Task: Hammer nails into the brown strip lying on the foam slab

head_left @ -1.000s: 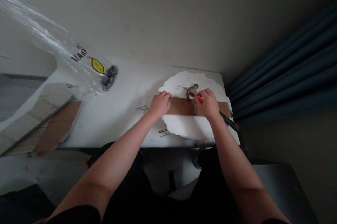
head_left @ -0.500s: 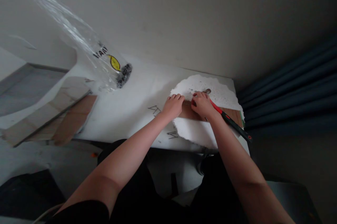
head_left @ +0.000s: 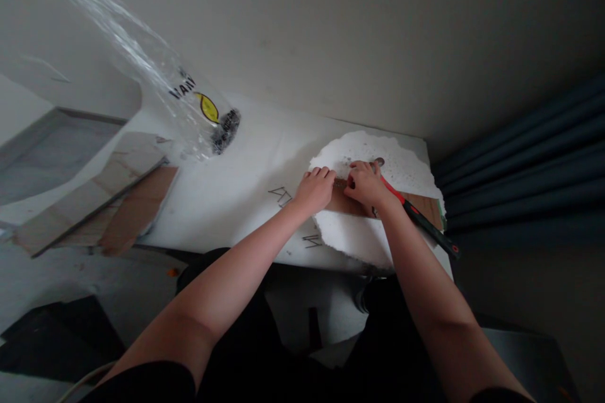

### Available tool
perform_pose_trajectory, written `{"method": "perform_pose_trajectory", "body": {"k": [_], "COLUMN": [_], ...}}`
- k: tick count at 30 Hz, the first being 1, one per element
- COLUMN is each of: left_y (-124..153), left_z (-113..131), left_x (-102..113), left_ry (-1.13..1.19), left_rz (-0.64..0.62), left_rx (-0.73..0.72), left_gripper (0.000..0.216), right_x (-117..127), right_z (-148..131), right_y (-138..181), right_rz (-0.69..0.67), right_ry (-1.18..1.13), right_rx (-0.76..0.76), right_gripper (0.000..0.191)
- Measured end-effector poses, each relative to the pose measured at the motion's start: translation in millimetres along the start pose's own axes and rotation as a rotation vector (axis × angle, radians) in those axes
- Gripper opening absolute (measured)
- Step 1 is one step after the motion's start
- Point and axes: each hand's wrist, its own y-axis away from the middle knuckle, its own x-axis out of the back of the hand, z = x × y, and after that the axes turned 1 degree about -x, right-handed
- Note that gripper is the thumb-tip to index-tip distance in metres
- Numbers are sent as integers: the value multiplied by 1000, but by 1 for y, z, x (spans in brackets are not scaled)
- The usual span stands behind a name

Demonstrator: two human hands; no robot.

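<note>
A brown wooden strip (head_left: 420, 204) lies across a ragged white foam slab (head_left: 359, 236) on a white table (head_left: 227, 195). My left hand (head_left: 316, 189) is curled over the strip's left end, pressing it down. My right hand (head_left: 365, 184) is closed right beside it on the strip, fingers pinched on something too small to make out. A hammer (head_left: 416, 215) with a red and black handle lies under my right wrist, its metal head (head_left: 379, 162) on the foam just beyond my fingers.
A clear plastic bag (head_left: 189, 106) with black lettering and a yellow mark stands at the table's back left. Wooden boards (head_left: 118, 201) lean at the left edge. A grey wall is behind, dark blue curtains (head_left: 529, 169) at the right.
My right hand has let the hammer down and slid left along the strip toward my left hand. The hammer now lies flat. The camera has shifted slightly.
</note>
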Motion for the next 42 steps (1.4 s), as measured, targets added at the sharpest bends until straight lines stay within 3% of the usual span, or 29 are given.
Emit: {"method": "perform_pose_trajectory", "body": {"k": [29, 42], "left_y": [0, 1], "left_z": [3, -8], "left_x": [-2, 1], "left_ry": [-23, 161], "left_rz": [27, -6], "left_rx": [-13, -87], "left_gripper": [30, 39], "right_x": [-8, -4], "right_z": [-4, -3], "right_y": [0, 2], "right_rz": [-32, -25], "right_ry": [-84, -103], "right_rx": [-48, -34], "right_gripper": [18, 17]}}
